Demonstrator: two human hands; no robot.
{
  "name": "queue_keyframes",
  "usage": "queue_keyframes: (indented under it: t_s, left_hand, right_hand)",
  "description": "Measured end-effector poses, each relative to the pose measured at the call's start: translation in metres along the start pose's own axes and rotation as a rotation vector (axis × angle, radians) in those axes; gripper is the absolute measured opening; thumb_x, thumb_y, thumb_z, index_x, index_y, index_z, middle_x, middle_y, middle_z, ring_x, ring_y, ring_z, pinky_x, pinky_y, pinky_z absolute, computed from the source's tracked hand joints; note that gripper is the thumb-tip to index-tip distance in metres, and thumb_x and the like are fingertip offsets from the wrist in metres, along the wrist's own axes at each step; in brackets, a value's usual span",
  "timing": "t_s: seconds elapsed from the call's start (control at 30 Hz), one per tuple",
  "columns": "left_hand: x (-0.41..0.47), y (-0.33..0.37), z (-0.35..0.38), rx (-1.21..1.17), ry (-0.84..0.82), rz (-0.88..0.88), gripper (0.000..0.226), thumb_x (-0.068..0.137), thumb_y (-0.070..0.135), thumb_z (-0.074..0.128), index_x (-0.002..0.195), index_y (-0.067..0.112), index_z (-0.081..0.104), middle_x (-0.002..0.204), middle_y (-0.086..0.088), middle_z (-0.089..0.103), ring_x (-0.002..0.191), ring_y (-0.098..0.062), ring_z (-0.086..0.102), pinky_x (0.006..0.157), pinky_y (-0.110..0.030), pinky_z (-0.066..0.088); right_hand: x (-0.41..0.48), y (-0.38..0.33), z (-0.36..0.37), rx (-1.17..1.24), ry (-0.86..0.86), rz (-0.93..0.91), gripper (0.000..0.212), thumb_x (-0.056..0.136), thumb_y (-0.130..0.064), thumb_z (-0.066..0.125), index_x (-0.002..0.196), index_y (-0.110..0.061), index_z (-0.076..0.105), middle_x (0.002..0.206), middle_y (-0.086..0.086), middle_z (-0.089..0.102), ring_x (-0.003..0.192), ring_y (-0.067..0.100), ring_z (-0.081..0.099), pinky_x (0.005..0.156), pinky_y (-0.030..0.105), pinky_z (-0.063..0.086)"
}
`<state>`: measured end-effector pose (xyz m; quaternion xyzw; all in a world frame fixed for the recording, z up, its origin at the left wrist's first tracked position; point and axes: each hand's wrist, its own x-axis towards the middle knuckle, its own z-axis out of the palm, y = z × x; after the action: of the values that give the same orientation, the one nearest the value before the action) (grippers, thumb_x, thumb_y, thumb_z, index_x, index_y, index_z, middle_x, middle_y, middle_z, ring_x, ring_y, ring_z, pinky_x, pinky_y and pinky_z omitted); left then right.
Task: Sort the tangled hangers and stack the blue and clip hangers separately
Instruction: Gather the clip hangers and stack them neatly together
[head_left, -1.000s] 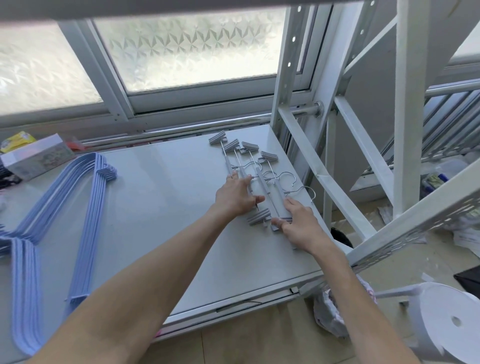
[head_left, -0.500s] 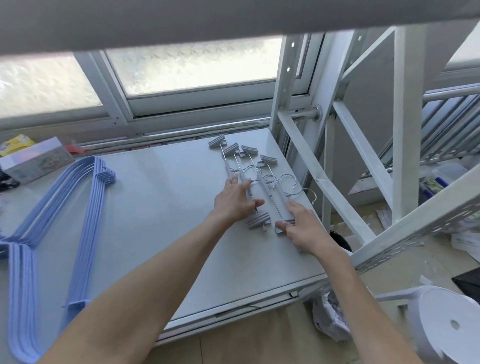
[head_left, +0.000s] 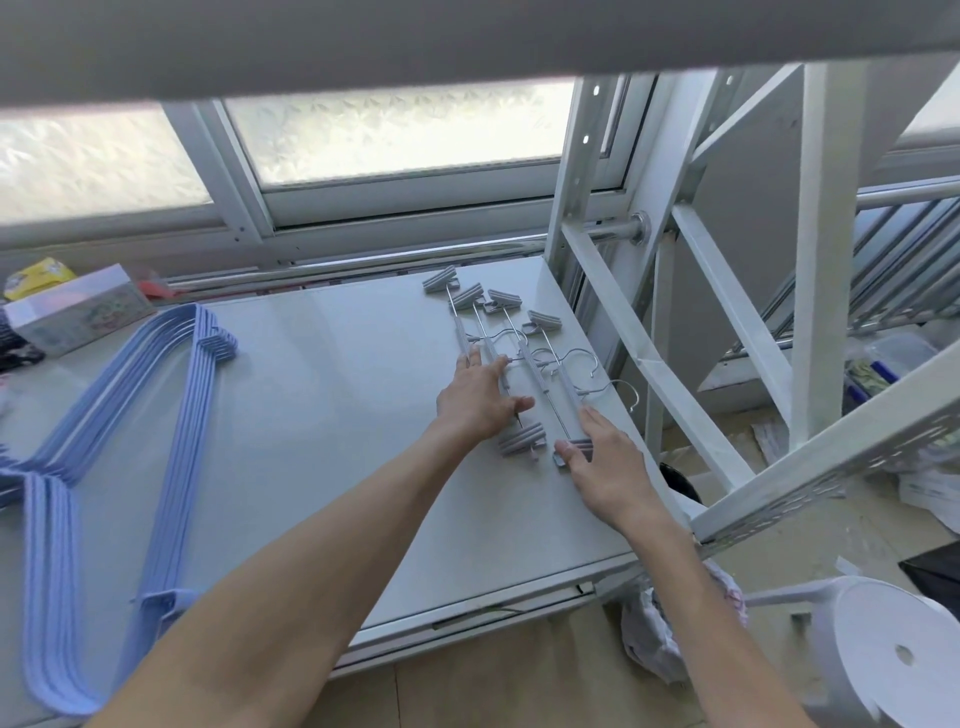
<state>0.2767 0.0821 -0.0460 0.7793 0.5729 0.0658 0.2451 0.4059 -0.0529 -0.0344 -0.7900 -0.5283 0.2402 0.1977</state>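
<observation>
Several grey clip hangers with metal hooks lie side by side near the right edge of the grey table. My left hand rests flat on their bars, fingers straight and spread. My right hand lies flat at the near end of the group, its fingertips touching a grey clip. A stack of blue hangers lies on the left side of the table, apart from both hands.
A white metal frame with diagonal braces rises just right of the clip hangers. A box sits at the table's far left. A white stool and a bag stand on the floor at lower right.
My view tipped upward a little. Both hands stayed flat on the clip hangers; the left fingers spread slightly further along the bars.
</observation>
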Motion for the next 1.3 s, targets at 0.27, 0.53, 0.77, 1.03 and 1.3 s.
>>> queue_keyframes:
  t_s: [0.27, 0.53, 0.77, 1.03, 1.3]
  left_hand:
    - [0.0, 0.004, -0.001, 0.032, -0.008, 0.011, 0.075, 0.083, 0.057, 0.063, 0.147, 0.03, 0.034, 0.161, -0.006, 0.009, 0.148, -0.023, 0.009, 0.111, -0.044, 0.03]
    - [-0.037, -0.015, -0.035, -0.189, 0.111, 0.073, 0.073, 0.096, 0.044, 0.049, 0.154, 0.013, 0.016, 0.16, -0.007, 0.015, 0.149, -0.02, 0.006, 0.12, -0.033, 0.004]
    - [-0.125, -0.106, -0.112, -0.396, 0.481, -0.121, 0.043, 0.091, 0.024, 0.059, 0.133, 0.019, 0.053, 0.135, 0.003, 0.056, 0.126, -0.014, 0.05, 0.098, -0.022, 0.034]
    - [-0.184, -0.225, -0.142, -0.597, 0.463, -0.659, 0.028, 0.083, 0.035, 0.047, 0.074, 0.01, 0.053, 0.089, -0.02, 0.058, 0.083, -0.03, 0.051, 0.08, -0.043, 0.041]
    - [-0.199, -0.244, -0.118, -0.942, 0.122, -0.553, 0.068, 0.09, 0.06, 0.025, 0.122, 0.014, 0.064, 0.13, -0.009, 0.061, 0.124, -0.025, 0.053, 0.11, -0.043, 0.035]
  right_hand:
    - [0.0, -0.001, 0.0, 0.01, -0.007, -0.002, 0.06, 0.098, -0.03, 0.055, 0.15, -0.008, 0.033, 0.158, 0.006, 0.03, 0.145, 0.025, 0.029, 0.118, 0.042, 0.024]
    - [-0.01, -0.009, 0.001, -0.061, 0.075, -0.015, 0.056, 0.098, -0.029, 0.054, 0.147, -0.007, 0.037, 0.158, 0.009, 0.031, 0.146, 0.025, 0.025, 0.12, 0.039, 0.021]
    - [-0.043, -0.073, 0.035, 0.233, 0.343, -0.109, 0.035, 0.092, -0.001, 0.05, 0.124, -0.005, 0.062, 0.133, 0.008, 0.06, 0.126, 0.021, 0.052, 0.11, 0.032, 0.036]
    - [-0.086, -0.178, 0.125, 0.488, -0.258, -0.145, 0.027, 0.094, -0.017, 0.054, 0.113, -0.013, 0.072, 0.109, -0.001, 0.074, 0.1, 0.006, 0.065, 0.082, 0.007, 0.043]
    - [-0.106, -0.261, 0.176, 0.613, -0.401, -0.166, 0.032, 0.099, -0.024, 0.046, 0.101, 0.0, 0.068, 0.104, 0.009, 0.072, 0.093, 0.014, 0.065, 0.087, 0.039, 0.048]
